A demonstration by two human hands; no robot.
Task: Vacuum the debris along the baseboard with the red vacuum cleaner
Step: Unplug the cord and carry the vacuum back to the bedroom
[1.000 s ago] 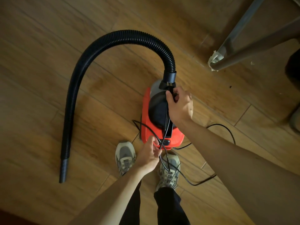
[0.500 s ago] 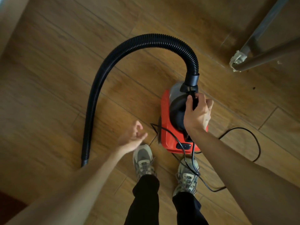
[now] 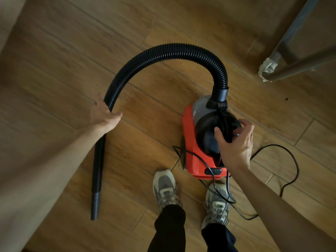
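Head: left hand (image 3: 103, 115) on hose (image 3: 181, 50), grip unclear; right hand (image 3: 236, 142) spread; cord (image 3: 291, 160) crosses shoe (image 3: 216, 206).

no legible text, labels, or numbers

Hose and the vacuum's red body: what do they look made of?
Hose: looks like flexible black plastic with a matte finish; the close ribs and the smooth arc it bends in point that way, though rubber cannot be ruled out. Red body: seems to be hard moulded plastic, slightly glossy, judging by its rounded edges and even colour.
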